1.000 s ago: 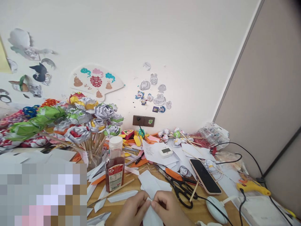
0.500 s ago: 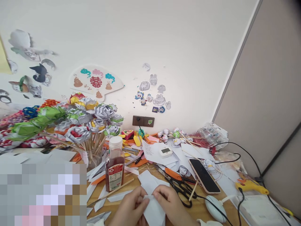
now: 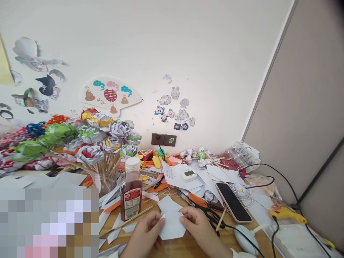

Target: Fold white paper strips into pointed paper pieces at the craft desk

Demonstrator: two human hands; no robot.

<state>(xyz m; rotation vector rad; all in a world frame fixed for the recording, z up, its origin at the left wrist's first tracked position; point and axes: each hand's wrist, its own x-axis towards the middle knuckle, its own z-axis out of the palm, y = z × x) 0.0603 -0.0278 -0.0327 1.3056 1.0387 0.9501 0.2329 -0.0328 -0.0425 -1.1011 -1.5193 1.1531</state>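
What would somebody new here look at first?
Probably the paper flowers, bunched at the left of the table. Next might come the fan-shaped picture on the wall above them. Down in front, two hands hold a white paper between them.

Compared with 1 second ago, the left hand and right hand have spread from the top middle of the folded paper to its 2 sides; its bottom edge now shows; the right hand hides more of the scissors.
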